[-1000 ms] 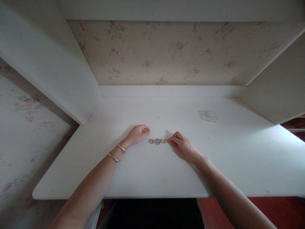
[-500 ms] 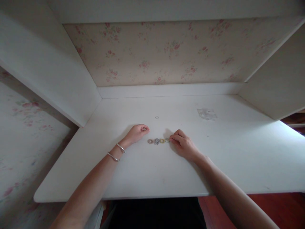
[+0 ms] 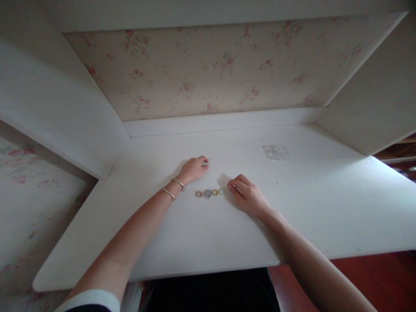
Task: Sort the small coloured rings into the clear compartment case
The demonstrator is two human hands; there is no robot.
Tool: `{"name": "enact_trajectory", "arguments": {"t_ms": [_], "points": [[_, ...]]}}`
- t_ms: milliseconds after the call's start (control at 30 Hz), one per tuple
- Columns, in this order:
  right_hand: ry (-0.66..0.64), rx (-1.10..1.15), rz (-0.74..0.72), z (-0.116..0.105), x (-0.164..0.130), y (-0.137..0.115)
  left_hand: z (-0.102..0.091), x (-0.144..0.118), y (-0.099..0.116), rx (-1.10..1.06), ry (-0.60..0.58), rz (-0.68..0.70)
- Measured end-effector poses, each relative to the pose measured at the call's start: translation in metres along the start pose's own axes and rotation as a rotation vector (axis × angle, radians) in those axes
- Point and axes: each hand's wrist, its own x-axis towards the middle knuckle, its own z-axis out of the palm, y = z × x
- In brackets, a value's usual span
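– One wide white desk (image 3: pixel 308 208), seen from above, backed by floral wallpaper (image 3: pixel 211 73)?
– Yes. Fills most of the view, with white side panels left and right and a strip of red floor (image 3: pixel 373 277) beyond the near right edge.
– And the hands?
– Both resting on the desk near its middle. Left hand (image 3: pixel 194 168), two bracelets (image 3: pixel 173 189) on the wrist, curled, fingertips at a lone small ring (image 3: pixel 206 161) lying farther back; touching or pinching it, cannot tell. Right hand (image 3: pixel 247 198) palm down, fingers loosely curled, just beside the row's right end but apart from it; cannot tell whether anything is held.
– How much laid out?
– Most of it, by the look: row of four small round pieces (image 3: pixel 209 193) lying flat between the hands, close together, gold and grey. Lone ring not yet in line, apart from the row.
– Anything in the way?
– Only a faint grey smudge (image 3: pixel 275 151) off to the right, well apart from hands and row.
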Motion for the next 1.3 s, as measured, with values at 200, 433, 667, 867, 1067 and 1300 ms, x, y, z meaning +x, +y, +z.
{"name": "enact_trajectory", "arguments": {"t_ms": [200, 433, 667, 867, 1067, 1300], "points": [[0.041, -0.004, 0.027, -0.004, 0.001, 0.004, 0.003, 0.018, 0.0, 0.113, -0.025, -0.029], [0.048, -0.015, 0.027, -0.006, 0.002, 0.004, 0.005, 0.024, 0.002, 0.064, -0.143, -0.03], [0.064, -0.009, -0.018, -0.006, 0.002, 0.005, -0.003, -0.001, 0.03, -0.008, -0.313, 0.112], [0.057, -0.016, -0.002, -0.006, 0.003, 0.005, -0.012, -0.033, 0.058, -0.018, -0.453, 0.184], [0.04, -0.026, 0.011, -0.007, 0.002, 0.004, -0.011, -0.049, 0.06, 0.06, -0.405, 0.301], [0.019, -0.037, 0.011, -0.007, 0.002, 0.004, -0.009, -0.047, 0.057, 0.041, -0.439, 0.294]]}}
